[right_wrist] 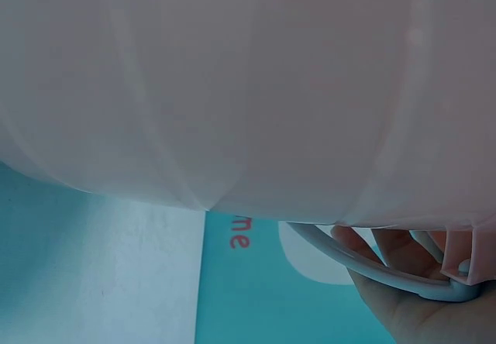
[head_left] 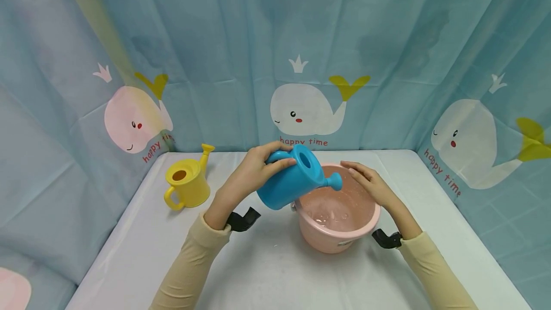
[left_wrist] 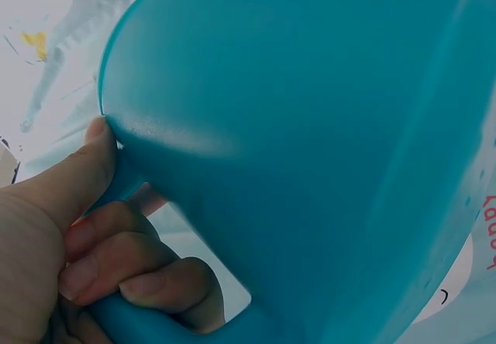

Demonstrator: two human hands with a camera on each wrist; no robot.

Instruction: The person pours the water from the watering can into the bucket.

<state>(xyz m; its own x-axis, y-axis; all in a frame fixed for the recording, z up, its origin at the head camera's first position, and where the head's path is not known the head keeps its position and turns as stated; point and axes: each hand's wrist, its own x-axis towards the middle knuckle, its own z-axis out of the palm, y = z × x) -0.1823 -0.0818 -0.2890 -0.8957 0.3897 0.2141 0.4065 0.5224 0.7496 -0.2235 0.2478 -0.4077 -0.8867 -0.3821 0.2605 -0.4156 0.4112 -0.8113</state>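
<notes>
At the far left of the table (head_left: 142, 248) stands a yellow can (head_left: 188, 186), upright, spout toward the curtain (head_left: 215, 37), well apart from your hands. Your left hand (head_left: 254, 169) grips the blue can (head_left: 292, 178) by its handle, fingers (left_wrist: 116, 263) curled through the loop and thumb pressed on the top edge. The blue can is lifted and tilted right, its spout over the pink bucket (head_left: 337, 212), which sits on the table near the middle with a little water in it. Your right hand (head_left: 370, 183) rests on the bucket's far right rim, fingers straight over the edge, touching the bucket's grey handle (right_wrist: 372, 270).
</notes>
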